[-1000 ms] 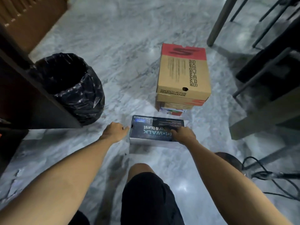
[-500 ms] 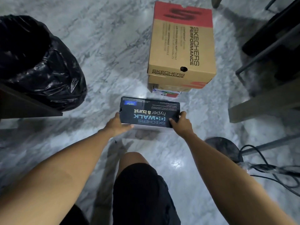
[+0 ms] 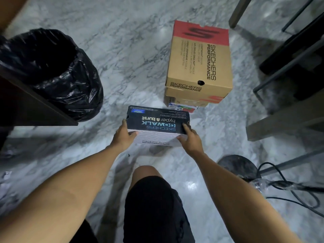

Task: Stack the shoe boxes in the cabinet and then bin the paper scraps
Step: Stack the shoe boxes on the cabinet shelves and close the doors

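Two hands grip the dark Skechers GOwalk shoe box (image 3: 157,126) by its short ends, left hand (image 3: 123,137) and right hand (image 3: 190,139) equally near, its long axis crosswise, lifted above the marble floor (image 3: 122,41) before the tan box stack (image 3: 199,67)

Grey-veined marble floor (image 3: 133,55) underfoot. Black cables (image 3: 296,188) lay tangled at lower right beside dark round base (image 3: 236,164). Metal furniture legs (image 3: 239,11) stood upper right. Black shorts (image 3: 154,207) covered knee.

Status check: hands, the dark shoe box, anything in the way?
Left hand and right hand grip dark shoe box ends. Brown box stack beyond. Bin left.
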